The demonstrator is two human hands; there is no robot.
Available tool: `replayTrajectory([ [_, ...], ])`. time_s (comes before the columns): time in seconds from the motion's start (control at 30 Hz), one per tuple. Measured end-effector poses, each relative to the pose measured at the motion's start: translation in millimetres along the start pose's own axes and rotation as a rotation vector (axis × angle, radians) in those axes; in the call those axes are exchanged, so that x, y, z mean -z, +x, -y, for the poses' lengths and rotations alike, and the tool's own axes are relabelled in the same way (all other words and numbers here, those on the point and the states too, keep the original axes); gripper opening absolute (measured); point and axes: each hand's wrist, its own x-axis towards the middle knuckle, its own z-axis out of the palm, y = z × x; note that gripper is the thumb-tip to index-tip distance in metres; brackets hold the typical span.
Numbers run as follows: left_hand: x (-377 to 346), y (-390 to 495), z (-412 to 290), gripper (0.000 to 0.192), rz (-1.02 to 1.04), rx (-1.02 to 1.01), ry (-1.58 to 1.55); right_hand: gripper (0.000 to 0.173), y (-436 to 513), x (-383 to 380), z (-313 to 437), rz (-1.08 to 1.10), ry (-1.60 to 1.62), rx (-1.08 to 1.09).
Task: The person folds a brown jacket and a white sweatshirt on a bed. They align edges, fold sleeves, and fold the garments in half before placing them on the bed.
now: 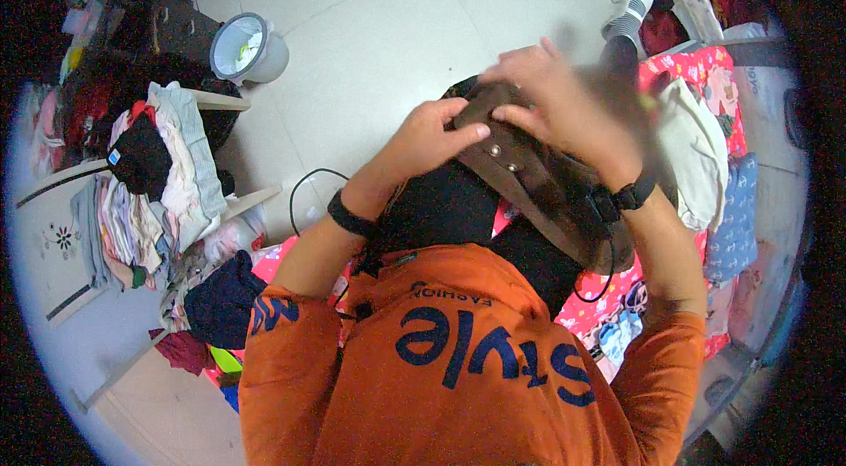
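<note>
A dark brown garment with metal snap buttons point(529, 169) lies across my lap. My left hand point(436, 132) is at its upper left edge, the thumb and fingers closed on the cloth. Above the garment's top is my right hand point(548, 93), blurred, its thumb close to the cloth and its fingers spread; whether it grips the cloth I cannot tell. Both wrists wear black bands, and a black cable hangs near each one. Black cloth covers my legs beneath the garment.
A lined grey bin point(261, 50) stands on the tiled floor. Clothes point(188, 162) are piled on a rack at the left, with a navy garment point(225, 301) nearer me. At the right lie a white cloth point(691, 155), a blue anchor-print cloth point(733, 218) and pink patterned bedding point(691, 63).
</note>
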Motion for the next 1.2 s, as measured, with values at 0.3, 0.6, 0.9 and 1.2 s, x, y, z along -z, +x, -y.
replayTrajectory([
  [0.3, 6, 11, 39, 0.037, 0.02, 0.302, -0.652, 0.032, -112, -44, -1, -0.256, 0.035, -0.327],
  [0.6, 13, 26, 49, 0.035, 0.074, 0.334, -0.851, 0.024, -122, -49, -45, -0.206, 0.352, -0.625],
  [0.9, 8, 42, 58, 0.04, 0.083, 0.453, -0.887, 0.017, -124, -62, -55, -0.452, 0.354, -0.722],
  [1.2, 6, 53, 61, 0.038, 0.117, 0.503, -0.828, 0.063, -108, -68, 15, -0.18, 0.137, -0.254],
])
